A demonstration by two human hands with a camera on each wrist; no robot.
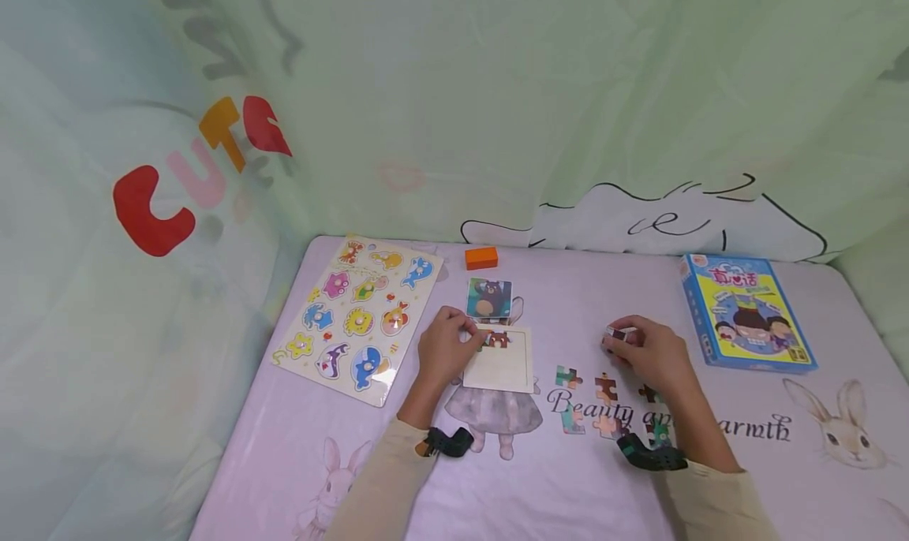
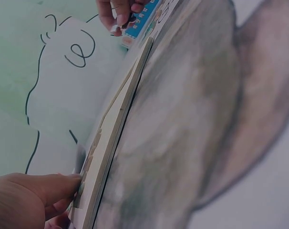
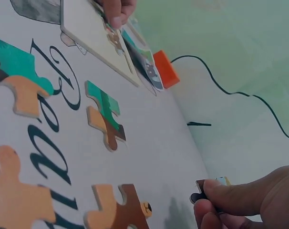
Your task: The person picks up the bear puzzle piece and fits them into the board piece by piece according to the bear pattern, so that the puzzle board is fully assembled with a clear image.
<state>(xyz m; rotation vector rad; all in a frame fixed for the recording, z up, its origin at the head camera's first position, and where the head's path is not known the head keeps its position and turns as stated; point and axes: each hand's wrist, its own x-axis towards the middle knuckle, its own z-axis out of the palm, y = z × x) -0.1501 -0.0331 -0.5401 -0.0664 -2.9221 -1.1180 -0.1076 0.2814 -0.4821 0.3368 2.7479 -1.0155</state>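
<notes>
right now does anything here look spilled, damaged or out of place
Nothing looks spilled or damaged. Loose brown, orange and green puzzle pieces lie in rough rows beside the cream rectangular tray. The one possible oddity is the plain orange rectangular block beyond the square bear picture card, since it matches no visible piece.

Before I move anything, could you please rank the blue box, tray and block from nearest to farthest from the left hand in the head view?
1. Tray: partly under the left hand.
2. Block: beyond the hand, slightly right.
3. Blue box: far right.
</notes>
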